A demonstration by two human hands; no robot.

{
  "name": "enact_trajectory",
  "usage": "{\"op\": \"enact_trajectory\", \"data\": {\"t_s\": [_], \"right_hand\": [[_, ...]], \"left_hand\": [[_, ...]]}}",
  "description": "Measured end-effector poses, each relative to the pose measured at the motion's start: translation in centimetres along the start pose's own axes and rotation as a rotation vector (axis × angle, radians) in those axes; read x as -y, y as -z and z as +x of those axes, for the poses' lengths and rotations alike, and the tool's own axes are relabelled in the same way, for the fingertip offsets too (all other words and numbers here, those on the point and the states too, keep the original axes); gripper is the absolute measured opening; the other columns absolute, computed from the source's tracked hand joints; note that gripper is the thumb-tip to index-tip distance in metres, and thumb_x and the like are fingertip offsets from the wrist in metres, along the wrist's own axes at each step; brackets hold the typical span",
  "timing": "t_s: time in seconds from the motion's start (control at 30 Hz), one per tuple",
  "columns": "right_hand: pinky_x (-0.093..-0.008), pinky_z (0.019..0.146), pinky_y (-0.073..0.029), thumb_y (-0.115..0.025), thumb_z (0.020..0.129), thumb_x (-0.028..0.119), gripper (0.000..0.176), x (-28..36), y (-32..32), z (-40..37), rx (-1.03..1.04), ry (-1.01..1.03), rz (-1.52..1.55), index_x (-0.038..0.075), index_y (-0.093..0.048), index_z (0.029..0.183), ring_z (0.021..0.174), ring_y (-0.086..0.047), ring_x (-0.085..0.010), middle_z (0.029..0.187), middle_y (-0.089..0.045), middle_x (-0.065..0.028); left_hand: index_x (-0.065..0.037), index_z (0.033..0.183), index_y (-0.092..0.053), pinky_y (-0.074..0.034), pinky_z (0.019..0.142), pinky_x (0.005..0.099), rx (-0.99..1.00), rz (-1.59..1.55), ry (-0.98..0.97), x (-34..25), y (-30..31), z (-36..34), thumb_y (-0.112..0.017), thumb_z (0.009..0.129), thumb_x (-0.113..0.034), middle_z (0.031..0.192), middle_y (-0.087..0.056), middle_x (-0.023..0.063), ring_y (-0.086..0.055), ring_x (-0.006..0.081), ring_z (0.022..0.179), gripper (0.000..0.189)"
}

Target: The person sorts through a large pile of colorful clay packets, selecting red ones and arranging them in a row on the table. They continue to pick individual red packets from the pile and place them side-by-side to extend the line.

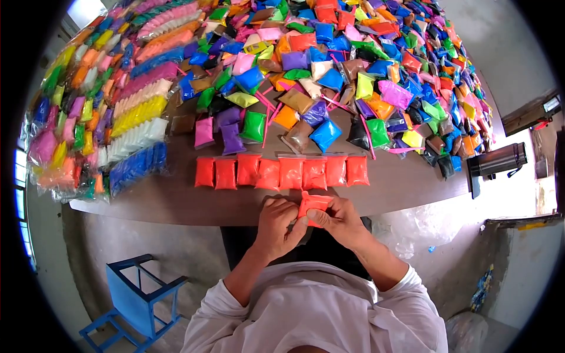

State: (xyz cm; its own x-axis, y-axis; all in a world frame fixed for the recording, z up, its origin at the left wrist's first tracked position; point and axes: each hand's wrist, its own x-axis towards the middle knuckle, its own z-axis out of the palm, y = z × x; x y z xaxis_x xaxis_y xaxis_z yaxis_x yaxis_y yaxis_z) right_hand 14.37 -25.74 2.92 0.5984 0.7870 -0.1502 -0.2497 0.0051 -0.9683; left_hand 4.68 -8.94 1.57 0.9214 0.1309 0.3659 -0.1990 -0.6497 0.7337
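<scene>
Close to the table's front edge, I hold a small red packet [313, 203] between both hands. My right hand [344, 222] grips its right side, with the thumb pressed on the front. At the lower left edge of the packet, my left hand [278, 225] is closed with curled fingers and the thumb against it; the exact pinch is partly hidden. Just beyond my hands lies a row of several similar red packets [291, 172], side by side, with clear top strips.
A large heap of mixed-colour packets [329, 76] covers the back of the brown table [153, 203], with pink sticks among them. Stacked packets sorted by colour [138, 129] lie at left. A dark cylinder [497, 160] stands at the right edge; a blue stool [132, 297] is lower left.
</scene>
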Motion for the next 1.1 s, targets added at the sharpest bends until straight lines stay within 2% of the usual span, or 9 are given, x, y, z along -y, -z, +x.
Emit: {"op": "enact_trajectory", "data": {"t_s": [0.53, 0.63, 0.7, 0.77, 0.83, 0.9, 1.0, 1.03, 1.1], "right_hand": [[-0.0234, 0.070, -0.047, -0.065, 0.103, 0.022, 0.023, -0.8, -1.1, 0.5, -0.157, 0.068, 0.023, -0.001, -0.070, 0.105, 0.081, -0.053, -0.0037, 0.090, -0.065, 0.0041], [-0.0233, 0.070, -0.047, -0.064, 0.104, 0.021, 0.024, 0.3, -0.8, 0.3, -0.147, 0.021, 0.094, -0.001, -0.070, 0.102, 0.082, -0.053, -0.0039, 0.088, -0.064, 0.0044], [-0.0239, 0.074, -0.048, -0.065, 0.103, 0.022, 0.024, 1.2, -0.1, 0.0, -0.118, -0.217, -0.037, -0.002, -0.069, 0.102, 0.085, -0.054, -0.0041, 0.088, -0.064, 0.0040], [-0.0237, 0.070, -0.046, -0.066, 0.103, 0.022, 0.023, 1.1, -0.5, 0.0, -0.100, -0.115, 0.010, -0.001, -0.069, 0.103, 0.082, -0.053, -0.0037, 0.086, -0.063, 0.0045], [-0.0235, 0.067, -0.044, -0.067, 0.102, 0.022, 0.023, 0.5, -0.8, -0.1, -0.081, -0.012, 0.057, -0.001, -0.069, 0.104, 0.079, -0.052, -0.0032, 0.083, -0.061, 0.0049], [-0.0225, 0.061, -0.042, -0.071, 0.099, 0.021, 0.023, -0.6, -0.5, -0.4, -0.194, 0.149, -0.024, -0.001, -0.069, 0.108, 0.073, -0.050, -0.0030, 0.081, -0.060, 0.0048], [-0.0217, 0.059, -0.042, -0.073, 0.097, 0.017, 0.024, 0.9, 2.7, -2.4, -0.292, -0.007, -0.278, -0.001, -0.070, 0.112, 0.070, -0.050, -0.0038, 0.079, -0.060, 0.0044], [-0.0215, 0.065, -0.049, -0.074, 0.096, 0.016, 0.028, 2.2, 4.2, -2.8, -0.304, -0.034, -0.280, -0.002, -0.069, 0.115, 0.074, -0.058, -0.0057, 0.085, -0.066, 0.0013], [-0.0228, 0.068, -0.049, -0.073, 0.096, 0.015, 0.027, 3.8, 6.4, -3.5, -0.413, -0.037, -0.177, -0.003, -0.069, 0.115, 0.076, -0.059, -0.0064, 0.088, -0.067, 0.0007]], "left_hand": [[-0.006, 0.079, -0.064, -0.040, 0.078, 0.0394, 0.041, 0.025, -0.019, 0.1, 0.2, 0.0, -0.064, 0.093, -0.030, 0.075, -0.062, 0.0092, -0.057, 0.0288, 0.075, 0.028], [-0.006, 0.079, -0.064, -0.040, 0.078, 0.0395, 0.016, 0.013, -0.012, 0.1, 0.2, 0.0, -0.064, 0.094, -0.030, 0.075, -0.062, 0.0093, -0.057, 0.0290, 0.075, 0.029], [-0.006, 0.079, -0.064, -0.040, 0.079, 0.0396, 0.016, 0.016, -0.014, 0.2, 0.0, 0.0, -0.064, 0.094, -0.031, 0.075, -0.062, 0.0096, -0.057, 0.0292, 0.075, 0.029], [-0.006, 0.080, -0.064, -0.041, 0.079, 0.0396, 0.015, 0.022, -0.014, 0.2, -0.1, 0.0, -0.064, 0.094, -0.031, 0.076, -0.062, 0.0098, -0.057, 0.0294, 0.075, 0.029], [-0.006, 0.078, -0.064, -0.041, 0.078, 0.0394, 0.026, 0.055, -0.029, 0.2, 0.0, 0.0, -0.066, 0.092, -0.028, 0.075, -0.063, 0.0082, -0.058, 0.0286, 0.074, 0.026], [-0.007, 0.076, -0.064, -0.041, 0.078, 0.0390, -0.008, 0.037, -0.046, 0.0, -0.2, 0.1, -0.068, 0.090, -0.024, 0.075, -0.064, 0.0069, -0.059, 0.0276, 0.074, 0.022], [-0.007, 0.073, -0.063, -0.042, 0.077, 0.0382, -0.056, 0.034, -0.065, 0.0, -0.6, 0.1, -0.072, 0.083, -0.016, 0.074, -0.065, 0.0041, -0.060, 0.0255, 0.073, 0.016], [-0.008, 0.071, -0.062, -0.042, 0.077, 0.0378, -0.075, 0.056, -0.063, 0.0, -0.8, 0.1, -0.073, 0.079, -0.012, 0.074, -0.065, 0.0027, -0.060, 0.0242, 0.073, 0.014], [-0.008, 0.070, -0.062, -0.042, 0.077, 0.0376, -0.071, 0.074, -0.077, 0.1, -1.0, 0.0, -0.073, 0.077, -0.011, 0.074, -0.065, 0.0022, -0.060, 0.0237, 0.072, 0.014]]}}
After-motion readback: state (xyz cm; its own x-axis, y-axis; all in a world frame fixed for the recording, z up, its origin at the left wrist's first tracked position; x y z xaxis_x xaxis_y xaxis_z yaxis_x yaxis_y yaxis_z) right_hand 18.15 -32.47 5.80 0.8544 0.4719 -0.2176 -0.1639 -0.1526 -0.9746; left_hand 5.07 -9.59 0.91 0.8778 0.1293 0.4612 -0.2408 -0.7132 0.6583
